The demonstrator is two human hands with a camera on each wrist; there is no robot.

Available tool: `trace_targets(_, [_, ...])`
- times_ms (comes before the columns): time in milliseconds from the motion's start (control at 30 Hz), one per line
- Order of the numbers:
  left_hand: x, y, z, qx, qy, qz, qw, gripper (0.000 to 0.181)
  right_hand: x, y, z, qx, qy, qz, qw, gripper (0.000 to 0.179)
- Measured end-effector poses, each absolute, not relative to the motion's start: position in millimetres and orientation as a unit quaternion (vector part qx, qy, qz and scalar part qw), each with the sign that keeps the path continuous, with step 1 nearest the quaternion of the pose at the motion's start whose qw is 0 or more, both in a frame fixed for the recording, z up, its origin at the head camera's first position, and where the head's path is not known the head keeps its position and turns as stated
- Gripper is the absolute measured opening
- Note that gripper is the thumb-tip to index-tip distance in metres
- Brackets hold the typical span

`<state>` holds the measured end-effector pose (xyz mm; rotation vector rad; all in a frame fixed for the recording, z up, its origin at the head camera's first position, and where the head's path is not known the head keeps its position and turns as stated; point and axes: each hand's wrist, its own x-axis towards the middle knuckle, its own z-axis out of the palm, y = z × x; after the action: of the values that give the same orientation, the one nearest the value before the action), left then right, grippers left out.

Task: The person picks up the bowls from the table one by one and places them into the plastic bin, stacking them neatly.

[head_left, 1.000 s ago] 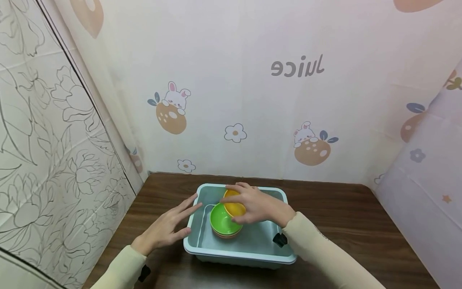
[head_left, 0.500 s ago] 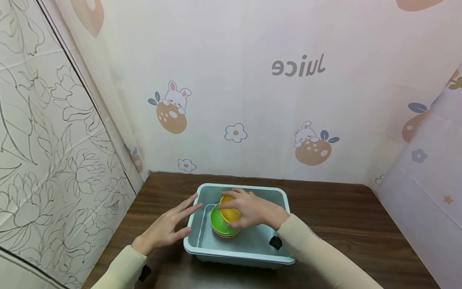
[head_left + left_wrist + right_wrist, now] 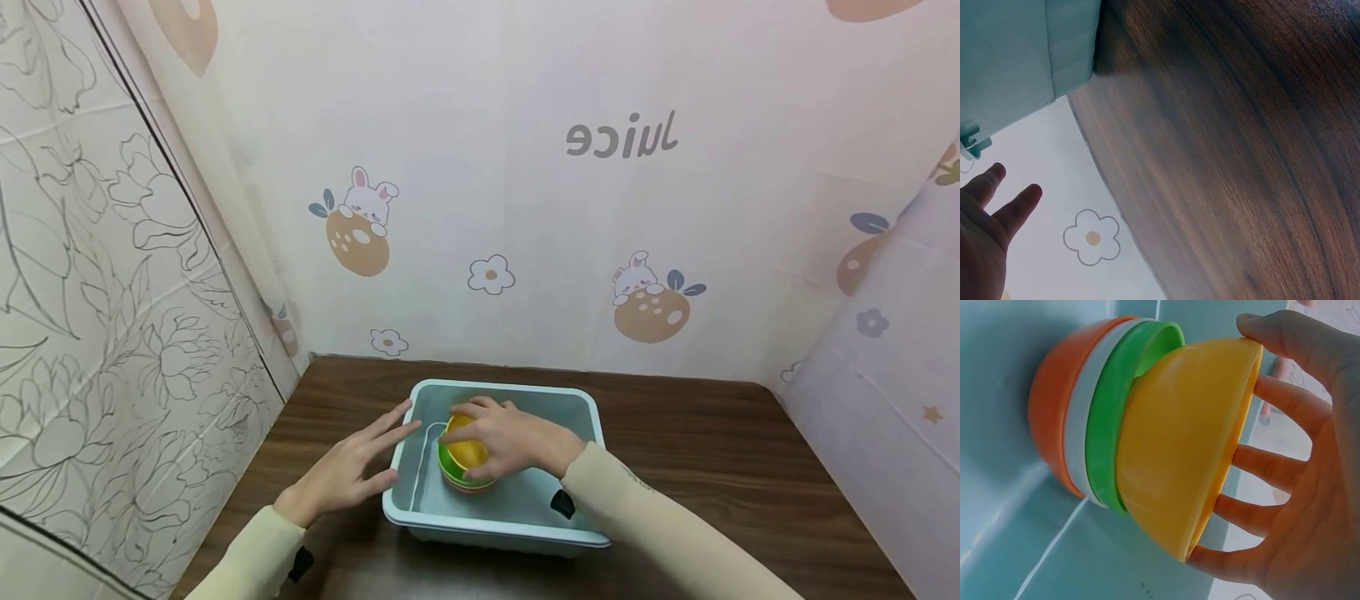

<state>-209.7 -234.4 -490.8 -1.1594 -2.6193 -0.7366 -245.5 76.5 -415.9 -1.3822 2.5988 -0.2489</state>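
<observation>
My right hand [image 3: 513,437] pinches the rim of a yellow bowl [image 3: 1175,437], thumb on one side and fingers spread along the other. The yellow bowl is tilted, its underside partly inside a green bowl [image 3: 1102,434]. Beneath the green one, a white bowl [image 3: 1077,431] and an orange bowl [image 3: 1050,406] are nested in one stack. The stack stands in a light blue plastic tub [image 3: 498,527], left of its middle. My left hand [image 3: 337,479] is spread at the tub's left rim, fingers extended and holding nothing.
The tub stands on a dark wood-grain table [image 3: 697,467]. A printed curtain [image 3: 495,167] hangs behind the table, and a floral sheet [image 3: 127,333] hangs at the left. A thin white line [image 3: 1054,544] runs along the tub floor beside the bowls.
My right hand has moved left and slightly toward me with the yellow bowl, lowering it over the green bowl, which is now mostly covered. The left hand has stayed in place.
</observation>
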Motion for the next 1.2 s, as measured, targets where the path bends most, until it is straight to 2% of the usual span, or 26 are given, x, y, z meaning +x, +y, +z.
trace_targets(300, [-210.0,-233.7,-489.8,-0.393,-0.881,-0.248,0.092,0.076,-247.6,65.7,-423.6,-0.471,0.874,-0.051,0.104,0.053])
trace_targets(667, [-210.0,-233.8,-488.7,-0.398,-0.877,-0.252,0.091,0.068,-249.5,58.0,-431.2,-0.461,0.879,-0.023,0.123,0.056])
trace_targets(1200, [-209.8,-234.9,-491.0,-0.401,-0.874,-0.256,0.1,0.064,-250.1,54.9,-434.4,-0.454,0.883,-0.006,0.121,0.059])
